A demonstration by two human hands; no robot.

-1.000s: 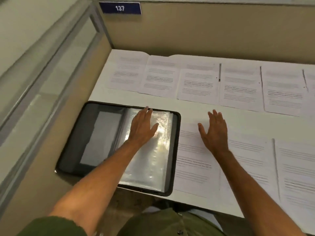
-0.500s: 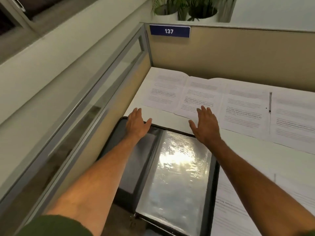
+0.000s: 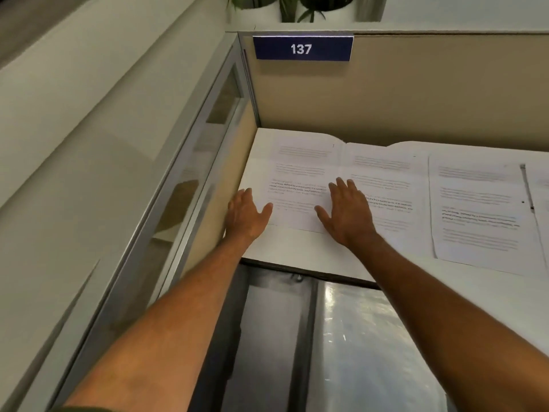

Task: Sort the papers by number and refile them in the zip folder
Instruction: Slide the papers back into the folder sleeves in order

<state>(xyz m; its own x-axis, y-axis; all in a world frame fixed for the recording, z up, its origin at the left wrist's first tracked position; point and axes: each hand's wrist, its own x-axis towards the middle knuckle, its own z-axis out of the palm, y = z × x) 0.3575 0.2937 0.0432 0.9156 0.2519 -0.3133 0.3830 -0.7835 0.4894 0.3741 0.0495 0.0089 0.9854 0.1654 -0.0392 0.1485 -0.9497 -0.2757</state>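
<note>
Partition walls block far and left; papers cover desk

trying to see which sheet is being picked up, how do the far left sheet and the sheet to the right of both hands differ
The far left sheet lies in the desk corner between both hands; the left hand is at its left edge and the right hand at its right edge. The sheet to the right has no hand on it. The far left sheet tucks under its neighbour's edge; the right sheet lies nearer the front edge. Both are white printed pages lying flat.

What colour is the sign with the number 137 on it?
Dark blue with white digits; the sign shows plainly in the head view.
</note>
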